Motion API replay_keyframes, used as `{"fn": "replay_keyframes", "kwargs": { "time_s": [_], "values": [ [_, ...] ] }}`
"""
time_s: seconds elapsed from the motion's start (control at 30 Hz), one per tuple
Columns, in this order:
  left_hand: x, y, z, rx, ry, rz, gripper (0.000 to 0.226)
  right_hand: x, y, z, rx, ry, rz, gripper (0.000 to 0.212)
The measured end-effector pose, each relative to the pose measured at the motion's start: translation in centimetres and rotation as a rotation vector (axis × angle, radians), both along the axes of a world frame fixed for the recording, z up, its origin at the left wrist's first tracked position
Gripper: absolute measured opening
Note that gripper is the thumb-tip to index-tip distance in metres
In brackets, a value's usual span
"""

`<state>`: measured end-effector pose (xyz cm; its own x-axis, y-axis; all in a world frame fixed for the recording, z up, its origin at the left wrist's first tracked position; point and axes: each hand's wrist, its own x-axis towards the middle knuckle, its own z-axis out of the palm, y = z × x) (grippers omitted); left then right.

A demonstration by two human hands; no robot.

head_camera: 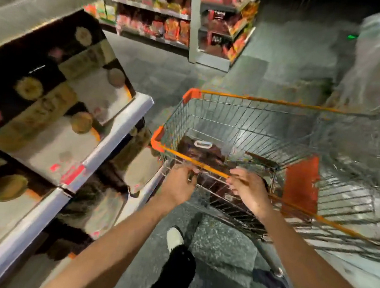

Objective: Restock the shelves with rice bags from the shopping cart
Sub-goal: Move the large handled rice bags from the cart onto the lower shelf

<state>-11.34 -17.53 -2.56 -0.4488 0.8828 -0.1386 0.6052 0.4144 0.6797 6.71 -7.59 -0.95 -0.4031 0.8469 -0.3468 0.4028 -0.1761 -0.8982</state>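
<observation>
The left hand (181, 184) and right hand (247, 190) grip the cart (272, 101) rim with curled fingers — next, I think, they must reach down just beyond for the rice bag (203, 153).

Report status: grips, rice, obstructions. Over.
Left grip, right grip hold shopping cart rim. Dark rice bag inside, untouched. Shelf close left, nothing between.

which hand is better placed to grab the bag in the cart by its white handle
Left, probably: the left hand grips the shopping cart rim nearly in line with the white handle of the rice bag, and the shelves stand on that side. The right hand holds the rim further off.
</observation>
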Motion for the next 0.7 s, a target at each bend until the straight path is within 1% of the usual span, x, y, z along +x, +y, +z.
{"fn": "replay_keyframes", "kwargs": {
  "time_s": [0.07, 0.13, 0.23, 0.33, 0.37, 0.43, 0.53, 0.6, 0.67, 0.7],
  "values": [
    [-1.2, 3.7, -1.5, -0.016, 0.041, -0.055, 0.022, -0.7, 3.1, -1.5, 0.059, -0.055, -0.018, 0.021],
    [-2.7, 7.1, -3.0, -0.055, 0.056, -0.075, 0.022, -1.6, 6.0, -3.1, 0.084, -0.140, -0.036, 0.019],
    [-4.3, 10.8, -4.9, -0.189, 0.026, -0.138, 0.023, -2.6, 8.8, -5.4, -0.048, -0.221, -0.078, 0.014],
    [-5.3, 14.1, -6.8, -0.414, 0.047, -0.225, 0.027, -2.9, 10.7, -6.9, -0.148, -0.263, -0.086, 0.013],
    [-5.5, 15.2, -7.6, -0.465, 0.025, -0.234, 0.027, -2.8, 11.2, -7.7, -0.174, -0.283, -0.106, 0.014],
    [-5.6, 17.0, -8.7, -0.514, -0.075, -0.237, 0.026, -2.3, 12.0, -8.9, -0.209, -0.314, -0.128, 0.013],
    [-5.8, 19.4, -10.4, -0.554, -0.210, -0.171, 0.022, -2.0, 13.7, -10.7, -0.270, -0.348, -0.122, 0.013],
    [-6.3, 20.9, -12.1, -0.574, -0.275, -0.090, 0.021, -2.3, 15.5, -12.4, -0.352, -0.335, -0.135, 0.013],
    [-7.2, 21.1, -13.7, -0.608, -0.290, -0.035, 0.025, -3.2, 16.9, -13.2, -0.355, -0.344, -0.065, 0.016],
    [-7.6, 21.3, -14.9, -0.632, -0.311, 0.009, 0.030, -3.7, 18.0, -14.7, -0.386, -0.333, -0.048, 0.015]
  ]
}}
